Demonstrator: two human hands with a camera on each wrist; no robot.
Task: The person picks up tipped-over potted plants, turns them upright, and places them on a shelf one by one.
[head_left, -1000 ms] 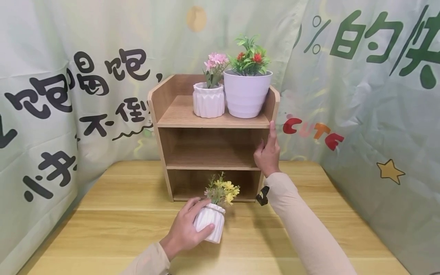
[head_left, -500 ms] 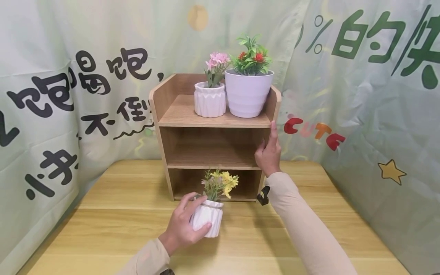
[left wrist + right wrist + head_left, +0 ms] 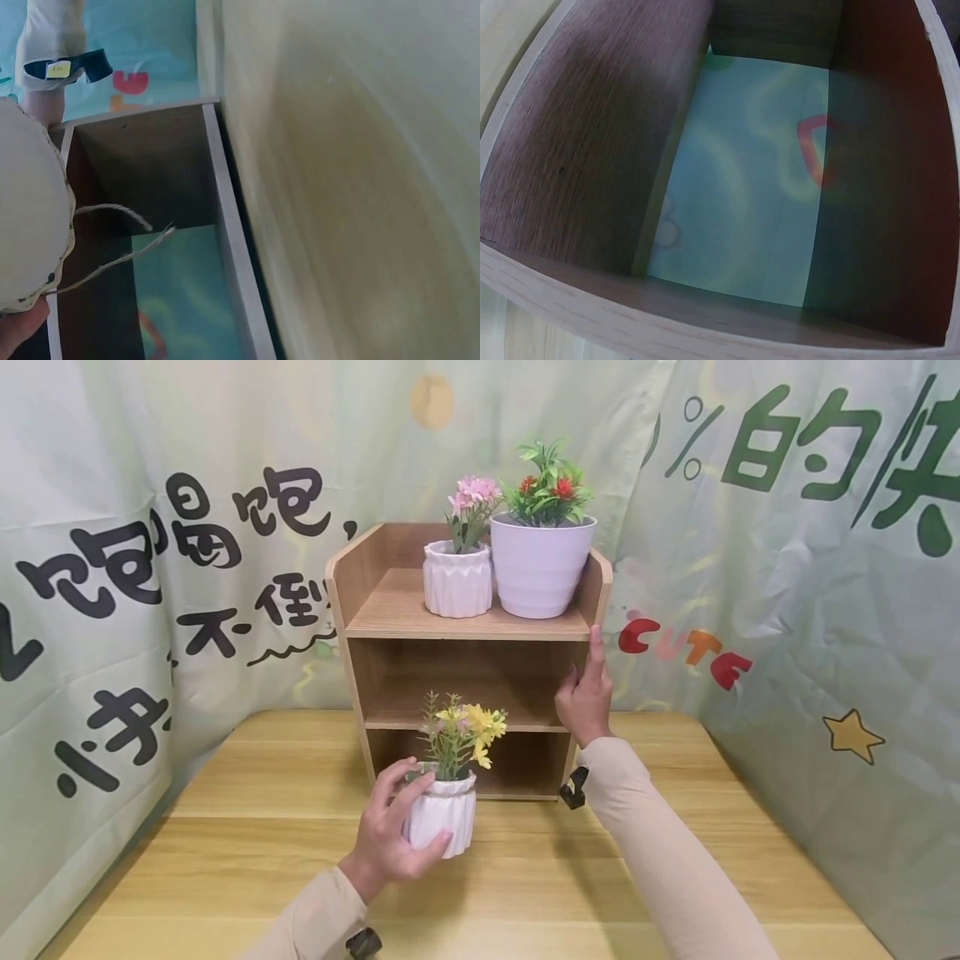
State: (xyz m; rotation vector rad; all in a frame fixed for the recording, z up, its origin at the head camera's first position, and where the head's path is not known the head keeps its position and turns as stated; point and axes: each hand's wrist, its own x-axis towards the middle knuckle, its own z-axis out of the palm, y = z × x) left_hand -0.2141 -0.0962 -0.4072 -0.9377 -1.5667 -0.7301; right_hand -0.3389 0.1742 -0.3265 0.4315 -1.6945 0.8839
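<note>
- Lifted since a second ago, the ribbed pot (image 3: 442, 812) of yellow flowers (image 3: 463, 735) now hangs above the table (image 3: 225, 860), higher and a little further left, in front of the shelf's lowest opening.
- Left hand (image 3: 390, 835) holds that pot: thumb along its lower front, fingers curled round its left side and rim, a firm grip.
- In the left wrist view the pot (image 3: 30, 217) fills the left edge, with twine ends trailing off it.
- Right hand (image 3: 585, 693) has not moved; it rests against the right side panel of the wooden shelf (image 3: 465, 627), forefinger straight up along the edge, the other fingers loosely bent, holding nothing.
- On the top board stand a small pot with pink flowers (image 3: 457, 578) and, touching it on the right, a bigger pot (image 3: 540, 564) with red flowers.
- Printed cloth (image 3: 787, 568) hangs behind.
</note>
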